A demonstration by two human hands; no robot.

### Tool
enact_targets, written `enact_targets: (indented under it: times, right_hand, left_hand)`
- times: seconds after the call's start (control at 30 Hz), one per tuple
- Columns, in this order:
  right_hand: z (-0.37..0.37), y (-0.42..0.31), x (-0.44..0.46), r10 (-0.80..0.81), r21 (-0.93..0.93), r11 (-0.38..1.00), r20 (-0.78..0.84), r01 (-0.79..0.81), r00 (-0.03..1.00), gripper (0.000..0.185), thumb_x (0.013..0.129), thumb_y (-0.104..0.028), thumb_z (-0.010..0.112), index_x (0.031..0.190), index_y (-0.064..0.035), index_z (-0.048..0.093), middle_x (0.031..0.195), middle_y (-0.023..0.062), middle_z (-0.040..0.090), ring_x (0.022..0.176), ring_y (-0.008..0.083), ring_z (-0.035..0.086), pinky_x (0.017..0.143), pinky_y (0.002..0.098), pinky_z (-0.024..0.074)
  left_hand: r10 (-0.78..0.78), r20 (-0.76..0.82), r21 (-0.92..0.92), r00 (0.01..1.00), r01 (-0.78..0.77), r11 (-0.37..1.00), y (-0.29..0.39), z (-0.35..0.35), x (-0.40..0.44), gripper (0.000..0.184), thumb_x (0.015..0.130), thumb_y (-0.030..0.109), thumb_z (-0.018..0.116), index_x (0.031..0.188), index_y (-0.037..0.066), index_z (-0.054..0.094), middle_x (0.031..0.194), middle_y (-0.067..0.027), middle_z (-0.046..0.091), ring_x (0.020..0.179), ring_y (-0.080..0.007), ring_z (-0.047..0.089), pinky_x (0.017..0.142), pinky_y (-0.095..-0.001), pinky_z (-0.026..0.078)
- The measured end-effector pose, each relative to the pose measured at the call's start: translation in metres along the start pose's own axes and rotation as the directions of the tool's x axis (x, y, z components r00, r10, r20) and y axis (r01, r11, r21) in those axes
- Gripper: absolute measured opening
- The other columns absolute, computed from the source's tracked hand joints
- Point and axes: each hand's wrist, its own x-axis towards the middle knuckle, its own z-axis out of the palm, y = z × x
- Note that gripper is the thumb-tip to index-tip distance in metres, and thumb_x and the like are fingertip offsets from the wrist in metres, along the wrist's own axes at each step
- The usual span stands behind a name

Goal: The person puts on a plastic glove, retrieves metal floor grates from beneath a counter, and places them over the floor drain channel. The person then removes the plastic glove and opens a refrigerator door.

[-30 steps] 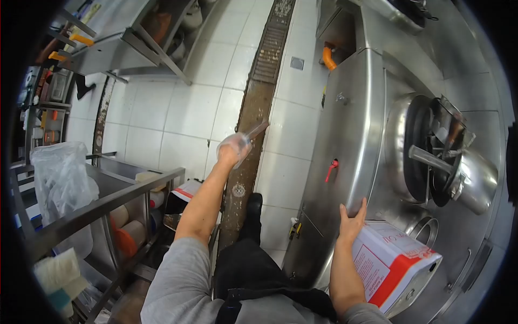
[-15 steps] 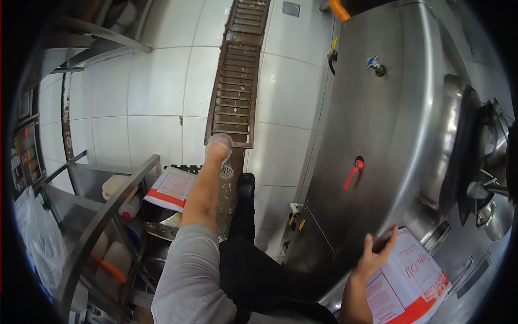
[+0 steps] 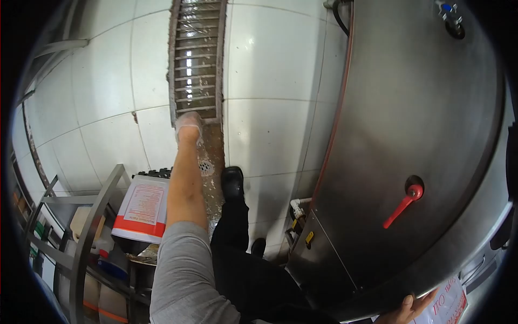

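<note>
My left hand [image 3: 189,128], in a thin see-through plastic covering, is at the near end of a long metal drain grate [image 3: 198,69]. Its fingers look closed over the grate's end bar, though my hand hides most of them. Under and before the grate runs a wet brown floor channel, with a round white strainer [image 3: 206,168] near my wrist. At the lower right, my right hand [image 3: 404,312] lies against the rim of the steel counter [image 3: 399,162], thumb and fingers apart. Just beyond it stands a white and red oil tin [image 3: 449,302], partly cut off.
A red-handled valve [image 3: 402,205] and a blue tap [image 3: 450,16] stick out of the counter. On the left, a metal rack [image 3: 81,259] holds containers beside another oil tin [image 3: 141,208]. My black shoe [image 3: 233,182] stands beside the channel on white tiles.
My view has turned and come closer to the counter. My left hand stays at the grate's end. My right hand has gone from raised beside the oil tin to the counter's rim.
</note>
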Motion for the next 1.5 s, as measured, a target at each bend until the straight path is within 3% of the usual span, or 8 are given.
enact_targets:
  times: [0.17, 0.3, 0.37, 0.6, 1.0, 1.13, 1.33, 1.5]
  right_hand:
    - [-0.055, 0.062, -0.018, -0.341, -0.404, 0.834, 0.159, 0.376, 0.927, 0.083, 0.080, -0.052, 0.062, 0.143, -0.0171, 0.022, 0.144, 0.0340, 0.019, 0.124, 0.0412, 0.042, 0.092, 0.0662, 0.0373]
    - [-0.016, 0.015, -0.008, -0.032, 0.158, 0.986, -0.119, 0.050, 0.992, 0.072, 0.079, -0.006, 0.061, 0.142, 0.0015, 0.027, 0.145, 0.0168, 0.030, 0.133, 0.0268, 0.031, 0.109, 0.0366, 0.0228]
    - [-0.025, 0.021, -0.008, -0.087, 0.072, 0.993, -0.130, 0.097, 0.988, 0.073, 0.074, 0.002, 0.067, 0.138, 0.0044, 0.033, 0.139, 0.0156, 0.037, 0.129, 0.0258, 0.035, 0.109, 0.0364, 0.0233]
    - [-0.043, 0.002, -0.005, -0.322, -0.234, 0.931, -0.167, 0.280, 0.932, 0.068, 0.072, -0.019, 0.073, 0.132, -0.0027, 0.044, 0.127, 0.0239, 0.046, 0.117, 0.0410, 0.045, 0.099, 0.0460, 0.0364]
    - [-0.082, -0.025, -0.018, -0.379, -0.454, 0.810, 0.078, 0.371, 0.922, 0.052, 0.077, -0.011, 0.063, 0.126, -0.0048, 0.047, 0.132, 0.0240, 0.042, 0.119, 0.0376, 0.045, 0.098, 0.0435, 0.0366]
    - [-0.045, -0.049, 0.026, -0.819, -0.021, 0.471, 0.359, 0.882, 0.447, 0.036, 0.070, -0.006, 0.061, 0.106, -0.0025, 0.059, 0.119, 0.0197, 0.053, 0.108, 0.0360, 0.052, 0.089, 0.0441, 0.0422]
    - [0.083, -0.154, 0.108, -0.843, 0.182, 0.141, 0.537, 0.973, 0.022, 0.026, 0.071, -0.015, 0.062, 0.092, -0.0019, 0.067, 0.088, 0.0194, 0.065, 0.084, 0.0348, 0.063, 0.078, 0.0412, 0.0493]
    - [0.072, -0.320, 0.016, -0.822, 0.271, -0.200, 0.477, 0.942, -0.311, 0.018, 0.077, -0.009, 0.061, 0.090, 0.0024, 0.067, 0.086, 0.0201, 0.067, 0.080, 0.0345, 0.065, 0.074, 0.0417, 0.0504]
  left_hand:
    - [0.080, -0.063, -0.134, 0.995, -0.088, 0.987, 0.034, -0.049, -0.003, 0.023, 0.082, 0.015, 0.053, 0.098, 0.003, 0.064, 0.098, -0.0203, 0.065, 0.095, -0.0372, 0.061, 0.080, -0.0420, 0.050]
    - [0.097, -0.553, -0.271, 0.827, -0.289, 0.918, 0.034, -0.087, -0.076, 0.034, 0.084, 0.019, 0.053, 0.113, 0.002, 0.054, 0.103, -0.0225, 0.061, 0.096, -0.0377, 0.058, 0.081, -0.0440, 0.047]
    - [-0.176, -0.012, -0.361, 0.984, 0.159, 0.919, 0.033, -0.133, -0.161, 0.051, 0.085, 0.028, 0.052, 0.127, 0.000, 0.045, 0.100, -0.0264, 0.060, 0.093, -0.0403, 0.058, 0.083, -0.0459, 0.046]
    - [-0.279, 0.182, 0.218, 0.943, 0.238, 0.946, -0.039, -0.215, -0.417, 0.041, 0.088, 0.037, 0.045, 0.094, 0.003, 0.068, 0.096, -0.0197, 0.066, 0.093, -0.0318, 0.064, 0.084, -0.0413, 0.048]
    - [-0.575, -0.536, -0.458, 0.618, 0.359, 0.813, -0.084, -0.449, -0.568, 0.034, 0.077, 0.026, 0.054, 0.105, 0.007, 0.058, 0.095, -0.0208, 0.065, 0.089, -0.0389, 0.062, 0.079, -0.0450, 0.049]
    - [-0.696, -0.447, -0.651, 0.561, 0.329, 0.684, -0.051, -0.509, -0.636, 0.036, 0.078, 0.025, 0.053, 0.108, 0.006, 0.056, 0.094, -0.0235, 0.064, 0.089, -0.0412, 0.061, 0.078, -0.0466, 0.049]
    - [-0.628, -0.329, -0.707, 0.705, 0.256, 0.659, -0.058, -0.465, -0.640, 0.020, 0.075, 0.010, 0.053, 0.087, -0.001, 0.064, 0.093, -0.0257, 0.064, 0.086, -0.0380, 0.063, 0.074, -0.0460, 0.050]
    - [-0.859, -0.065, -0.916, 0.507, 0.312, 0.253, -0.016, -0.376, -0.723, 0.022, 0.075, 0.007, 0.055, 0.090, -0.001, 0.068, 0.099, -0.0227, 0.064, 0.096, -0.0348, 0.063, 0.081, -0.0420, 0.051]
